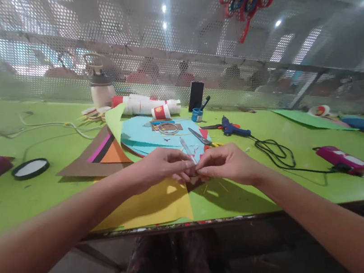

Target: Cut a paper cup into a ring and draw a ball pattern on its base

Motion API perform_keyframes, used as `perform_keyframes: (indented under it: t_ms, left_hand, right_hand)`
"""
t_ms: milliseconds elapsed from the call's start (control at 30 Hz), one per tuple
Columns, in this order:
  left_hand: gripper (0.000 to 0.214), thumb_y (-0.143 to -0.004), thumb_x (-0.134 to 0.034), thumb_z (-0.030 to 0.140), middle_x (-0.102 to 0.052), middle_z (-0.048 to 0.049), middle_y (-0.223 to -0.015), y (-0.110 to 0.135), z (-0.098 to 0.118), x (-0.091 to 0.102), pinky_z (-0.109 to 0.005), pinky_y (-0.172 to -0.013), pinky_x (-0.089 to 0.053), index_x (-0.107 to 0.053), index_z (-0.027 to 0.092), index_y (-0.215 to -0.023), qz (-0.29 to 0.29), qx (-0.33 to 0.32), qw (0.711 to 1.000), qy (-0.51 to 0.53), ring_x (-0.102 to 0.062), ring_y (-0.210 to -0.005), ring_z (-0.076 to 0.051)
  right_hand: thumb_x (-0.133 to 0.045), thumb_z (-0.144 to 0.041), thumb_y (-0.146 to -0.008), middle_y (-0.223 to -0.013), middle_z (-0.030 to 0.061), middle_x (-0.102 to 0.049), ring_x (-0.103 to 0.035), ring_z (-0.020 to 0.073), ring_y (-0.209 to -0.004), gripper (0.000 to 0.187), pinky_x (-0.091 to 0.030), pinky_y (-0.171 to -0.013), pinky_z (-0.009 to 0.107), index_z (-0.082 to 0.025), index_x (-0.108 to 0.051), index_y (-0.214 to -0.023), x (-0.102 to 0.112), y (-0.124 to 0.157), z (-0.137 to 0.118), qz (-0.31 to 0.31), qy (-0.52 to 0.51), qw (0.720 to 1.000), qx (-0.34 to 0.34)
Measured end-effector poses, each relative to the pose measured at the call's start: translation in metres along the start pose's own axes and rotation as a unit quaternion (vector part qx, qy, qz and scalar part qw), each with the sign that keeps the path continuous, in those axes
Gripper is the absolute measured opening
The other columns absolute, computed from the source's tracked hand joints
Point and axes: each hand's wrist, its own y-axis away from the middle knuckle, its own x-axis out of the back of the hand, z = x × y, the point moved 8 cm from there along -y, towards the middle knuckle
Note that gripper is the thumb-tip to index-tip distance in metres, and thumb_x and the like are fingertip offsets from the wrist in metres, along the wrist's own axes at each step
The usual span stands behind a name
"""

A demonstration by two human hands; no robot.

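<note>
Near the table's front edge, my left hand (pixel 161 167) and my right hand (pixel 229 163) meet with fingertips pinched together. Whatever they pinch is too small and too covered by the fingers to name. Just below the fingertips shows a dark brown piece (pixel 194 185), partly hidden. Beyond the hands lie light blue paper sheets (pixel 136 132), with a whitish pen-like tool (pixel 186 147) pointing away from the fingers. Scissors (pixel 199 136) with dark blades rest beside it. Under my left hand and forearm is a yellow sheet (pixel 151 205).
A blue glue gun (pixel 233 128) lies to the right, its black cord running to a magenta power strip (pixel 343 160). Paper cups (pixel 160 112), a blue jar (pixel 196 115) and a phone (pixel 195 95) stand at the back. Brown card (pixel 79 163) and a round black-rimmed lid (pixel 30 168) lie left.
</note>
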Motion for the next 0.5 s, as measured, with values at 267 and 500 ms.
perform_keyframes:
  t_ms: [267,500]
  left_hand:
    - [0.025,-0.071,-0.077,0.032,-0.070,-0.0030,-0.067,-0.001,-0.003,0.024,-0.025,-0.064,-0.047,-0.070,0.011,-0.081,0.054,0.027,0.996,0.059,-0.060,-0.061,-0.011]
    - [0.013,-0.073,-0.074,0.017,-0.072,-0.0044,-0.073,-0.005,-0.005,0.033,-0.023,-0.067,-0.049,-0.071,0.011,-0.085,0.011,0.016,0.994,0.110,-0.062,-0.064,-0.010]
  right_hand:
    - [-0.077,-0.026,-0.070,-0.069,0.0024,-0.071,-0.064,0.0124,-0.064,0.015,-0.051,-0.063,0.025,-0.013,-0.072,-0.076,-0.016,-0.029,-0.001,-0.026,-0.039,0.999,-0.009]
    - [-0.076,-0.025,-0.072,-0.080,0.0034,-0.075,-0.069,0.0158,-0.074,0.015,-0.055,-0.071,0.028,-0.016,-0.075,-0.083,-0.015,-0.029,0.004,0.004,-0.066,0.998,-0.007]
